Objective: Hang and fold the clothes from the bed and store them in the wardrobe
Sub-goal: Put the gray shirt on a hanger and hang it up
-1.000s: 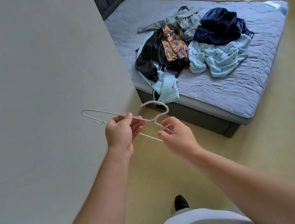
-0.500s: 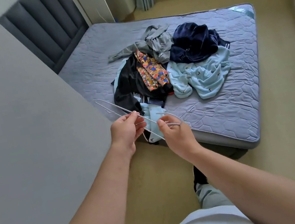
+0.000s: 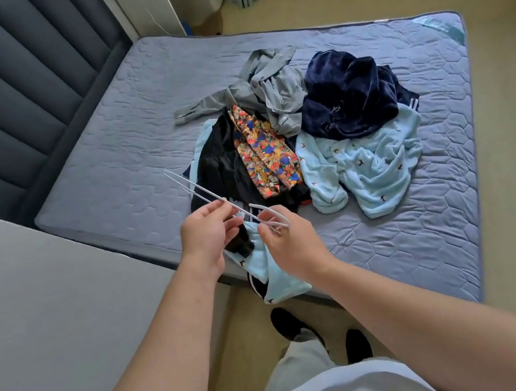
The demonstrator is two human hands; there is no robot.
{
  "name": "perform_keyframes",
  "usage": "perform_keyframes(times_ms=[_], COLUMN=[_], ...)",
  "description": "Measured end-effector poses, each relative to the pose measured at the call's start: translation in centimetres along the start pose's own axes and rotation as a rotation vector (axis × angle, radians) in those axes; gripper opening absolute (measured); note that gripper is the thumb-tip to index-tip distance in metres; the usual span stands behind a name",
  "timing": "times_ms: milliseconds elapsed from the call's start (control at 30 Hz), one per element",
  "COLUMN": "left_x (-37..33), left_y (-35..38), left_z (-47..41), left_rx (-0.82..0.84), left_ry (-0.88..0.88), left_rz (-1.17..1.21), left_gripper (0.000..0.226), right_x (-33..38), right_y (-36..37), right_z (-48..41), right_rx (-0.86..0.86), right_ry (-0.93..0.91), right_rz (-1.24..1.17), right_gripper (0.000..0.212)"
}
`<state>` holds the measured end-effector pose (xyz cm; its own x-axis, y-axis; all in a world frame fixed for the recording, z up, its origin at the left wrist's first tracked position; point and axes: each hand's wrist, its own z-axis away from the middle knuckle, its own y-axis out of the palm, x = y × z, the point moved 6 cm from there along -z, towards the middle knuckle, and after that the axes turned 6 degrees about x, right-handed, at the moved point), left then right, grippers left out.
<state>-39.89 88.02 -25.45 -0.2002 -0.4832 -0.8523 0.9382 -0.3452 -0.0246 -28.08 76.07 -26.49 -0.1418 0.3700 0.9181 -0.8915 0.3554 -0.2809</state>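
Reading no text, number or brand name anywhere. Bearing a small pale mark [image 3: 335, 109] on the navy top [image 3: 343, 83], too small and blurred for making out. Showing white stripes [image 3: 413, 104] at that top's right edge, not lettering. Carrying small dark bird-like figures across the blue top [image 3: 378, 163], no words among them. Showing a teal patch [image 3: 440, 25] at the mattress's [image 3: 136, 141] far corner, unreadable.
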Motion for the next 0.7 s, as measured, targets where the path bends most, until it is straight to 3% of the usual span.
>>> perform_keyframes(times_ms=[233,333,467,600,700], left_x=[-4.1,-6.5,-9.0,-11.3,-12.7], left_y=[0.7,1.0,1.7,1.5,1.9], left_z=[-9.9,-12.8,-14.9,-16.7,-18.9], left_rx=[0.088,0.116,0.169,0.107,0.075], left_ry=[0.068,0.206,0.259,0.442,0.611], left_rz=[-0.090,-0.262,-0.359,-0.528,-0.688], left_gripper=[0.030,0.014,0.038,0.014,0.017], right_x=[1.2,1.9,3.3,3.4,2.1], right_y=[0.7,1.4,1.7,2.2,2.4], right_z=[-11.1,-15.3,-19.8,-23.8,-27.7], right_rx=[-0.042,-0.039,-0.074,-0.048,-0.005], right_ry=[0.022,0.063,0.076,0.043,0.008], right_rz=[0.107,0.120,0.107,0.184,0.242], right_gripper=[0.010,0.014,0.012,0.004,0.006])
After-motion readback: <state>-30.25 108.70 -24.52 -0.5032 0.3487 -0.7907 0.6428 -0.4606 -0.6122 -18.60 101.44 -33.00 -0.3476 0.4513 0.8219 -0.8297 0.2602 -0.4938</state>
